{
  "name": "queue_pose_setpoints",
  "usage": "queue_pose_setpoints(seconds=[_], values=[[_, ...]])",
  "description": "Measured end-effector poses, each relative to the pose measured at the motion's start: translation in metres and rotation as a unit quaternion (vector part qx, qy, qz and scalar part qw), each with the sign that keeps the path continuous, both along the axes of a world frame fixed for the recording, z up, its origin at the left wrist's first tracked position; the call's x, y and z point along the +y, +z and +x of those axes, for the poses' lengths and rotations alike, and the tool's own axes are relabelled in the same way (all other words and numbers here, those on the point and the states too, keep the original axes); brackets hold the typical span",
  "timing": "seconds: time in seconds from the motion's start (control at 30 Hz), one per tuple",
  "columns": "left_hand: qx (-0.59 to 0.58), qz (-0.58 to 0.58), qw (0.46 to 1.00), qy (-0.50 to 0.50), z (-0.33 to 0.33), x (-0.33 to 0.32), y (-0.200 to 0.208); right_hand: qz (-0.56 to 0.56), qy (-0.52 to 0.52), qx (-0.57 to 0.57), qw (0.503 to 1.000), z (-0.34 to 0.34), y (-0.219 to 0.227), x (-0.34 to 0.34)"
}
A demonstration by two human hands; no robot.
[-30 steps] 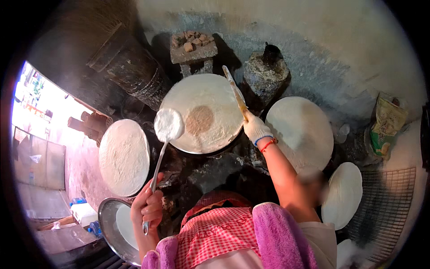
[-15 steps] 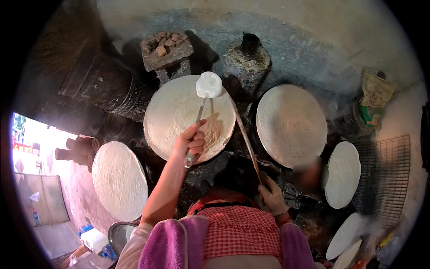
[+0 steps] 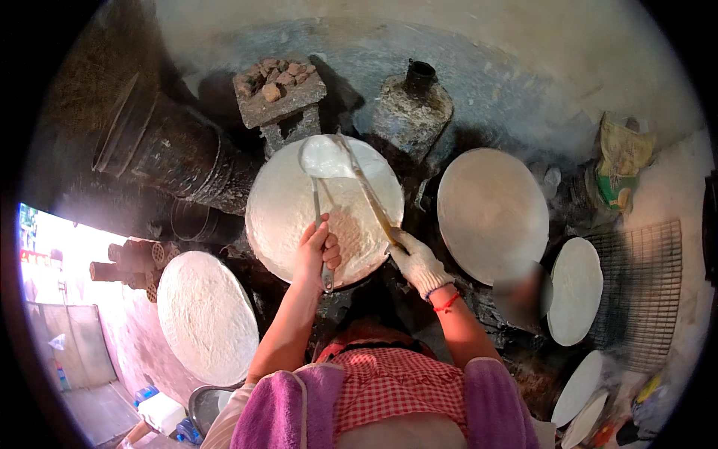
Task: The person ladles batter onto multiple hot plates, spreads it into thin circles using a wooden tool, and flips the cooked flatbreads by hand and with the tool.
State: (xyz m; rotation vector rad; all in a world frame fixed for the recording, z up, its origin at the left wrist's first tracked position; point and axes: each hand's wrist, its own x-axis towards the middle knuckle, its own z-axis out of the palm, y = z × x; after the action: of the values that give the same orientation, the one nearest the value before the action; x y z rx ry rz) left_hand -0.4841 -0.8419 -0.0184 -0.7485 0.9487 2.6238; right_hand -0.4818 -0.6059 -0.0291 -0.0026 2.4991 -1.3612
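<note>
My bare left hand [image 3: 320, 253] is closed round the handle of a ladle [image 3: 316, 200]. White batter fills the ladle's bowl, which is over the far part of a large round griddle [image 3: 273, 232] coated in pale batter. In a knitted white glove, my right hand [image 3: 415, 260] grips a long, thin wooden stick [image 3: 368, 191]. The stick slants away to the left, its far part crossing the right side of the ladle's bowl; whether the two touch, I cannot tell.
More batter-covered round griddles stand at right [image 3: 493, 217], far right [image 3: 576, 292] and left [image 3: 208, 318]. Behind are a block topped with brown lumps [image 3: 280, 101] and a crusted stove with a short pipe [image 3: 413, 112]. Honeycomb briquettes [image 3: 134, 262] are stacked at left; a wire rack [image 3: 639, 292] stands right.
My right hand has moved forward and left, bringing the stick's far end across the ladle's bowl. The ladle has shifted a little left and nearer.
</note>
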Motion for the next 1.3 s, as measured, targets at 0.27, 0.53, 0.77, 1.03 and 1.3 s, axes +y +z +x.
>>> queue_pose_setpoints(seconds=[0.27, 0.53, 0.77, 1.03, 1.3], values=[[0.02, 0.325, 0.944, 0.055, 0.037, -0.064, 0.001, -0.04, 0.051, -0.176, 0.982, 0.008, 0.034, -0.027], [0.092, 0.136, 0.986, 0.02, 0.074, -0.092, 0.079, 0.026, 0.095, 0.382, 0.919, 0.018, 0.093, 0.013], [0.025, 0.259, 0.965, 0.017, 0.076, -0.082, 0.082, 0.086, 0.073, 0.263, 0.958, 0.017, 0.057, 0.051], [0.064, 0.249, 0.957, 0.134, 0.175, -0.092, 0.086, 0.255, 0.224, 0.17, 0.925, -0.017, -0.013, 0.001], [0.094, 0.188, 0.963, 0.17, 0.208, -0.107, 0.093, 0.306, 0.174, 0.079, 0.933, -0.07, -0.011, -0.009]])
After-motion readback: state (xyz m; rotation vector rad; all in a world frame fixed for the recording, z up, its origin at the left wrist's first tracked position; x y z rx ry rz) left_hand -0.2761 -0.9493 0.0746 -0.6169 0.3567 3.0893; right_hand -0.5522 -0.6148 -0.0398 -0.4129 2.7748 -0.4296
